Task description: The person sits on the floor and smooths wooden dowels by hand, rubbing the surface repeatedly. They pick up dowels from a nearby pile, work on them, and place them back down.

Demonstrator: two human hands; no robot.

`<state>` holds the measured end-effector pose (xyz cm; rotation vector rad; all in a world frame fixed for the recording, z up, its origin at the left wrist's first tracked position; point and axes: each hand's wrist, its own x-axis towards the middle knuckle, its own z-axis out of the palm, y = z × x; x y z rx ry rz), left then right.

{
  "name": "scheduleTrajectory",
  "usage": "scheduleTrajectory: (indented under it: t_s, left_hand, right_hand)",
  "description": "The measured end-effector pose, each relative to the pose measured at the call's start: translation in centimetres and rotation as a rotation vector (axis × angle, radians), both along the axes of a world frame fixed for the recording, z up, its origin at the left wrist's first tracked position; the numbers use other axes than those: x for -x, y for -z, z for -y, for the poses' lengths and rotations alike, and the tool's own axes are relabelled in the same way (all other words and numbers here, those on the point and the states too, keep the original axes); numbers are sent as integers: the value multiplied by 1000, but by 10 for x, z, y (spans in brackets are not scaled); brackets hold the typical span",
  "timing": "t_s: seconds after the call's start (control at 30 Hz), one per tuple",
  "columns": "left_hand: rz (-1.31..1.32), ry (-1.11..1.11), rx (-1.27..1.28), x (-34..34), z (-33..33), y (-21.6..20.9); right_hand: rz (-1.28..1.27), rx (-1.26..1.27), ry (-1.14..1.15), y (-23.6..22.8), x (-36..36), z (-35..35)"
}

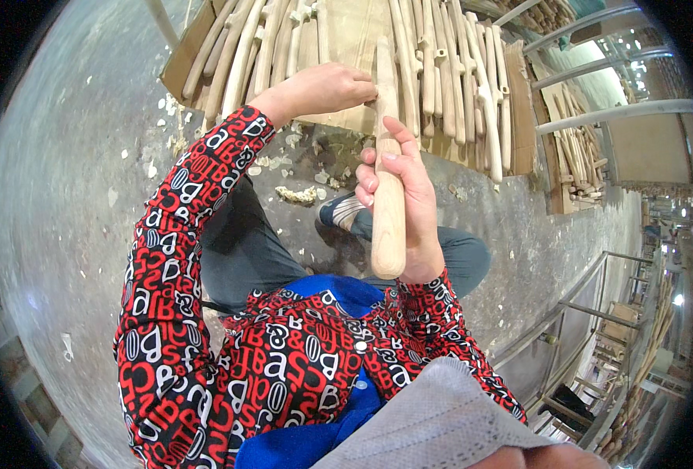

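Observation:
A long pale wooden bar [388,215] points away from me, its thick rounded end toward my body and its narrower end over the cardboard. My right hand [411,168] is wrapped round its middle, thumb on top and fingertips showing on the left side. At the bar's left edge, farther up, is my left hand [327,87], its fingers closed in a pinch. Whatever those fingertips hold, if anything, is too small or hidden to make out. Beyond both hands, similar wooden pieces [245,59] lie side by side, some with small notched knobs.
A cardboard sheet [350,117] carries the wooden pieces in two groups. On the right stand white metal rails [616,116] and another stack of wooden pieces [573,148]. Pale scraps [298,194] litter the concrete floor [88,234] around my shoe [339,213].

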<state>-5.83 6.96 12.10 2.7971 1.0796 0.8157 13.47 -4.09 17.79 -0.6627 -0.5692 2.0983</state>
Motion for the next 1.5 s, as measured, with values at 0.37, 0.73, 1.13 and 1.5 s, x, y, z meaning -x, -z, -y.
scheduleTrajectory:
  t_s: [0.37, 0.73, 1.13, 1.5]
  left_hand:
    - [86, -29, 18, -3, 2, 10]
    - [-91, 4, -87, -4, 4, 10]
    - [51, -296, -127, -9, -9, 6]
    - [337, -99, 609, -22, 3, 28]
  right_hand:
    - [20, 3, -20, 3, -9, -2]
    - [85, -8, -58, 5, -9, 1]
    - [49, -23, -60, 11, -22, 4]
    - [227, -21, -73, 56, -57, 24]
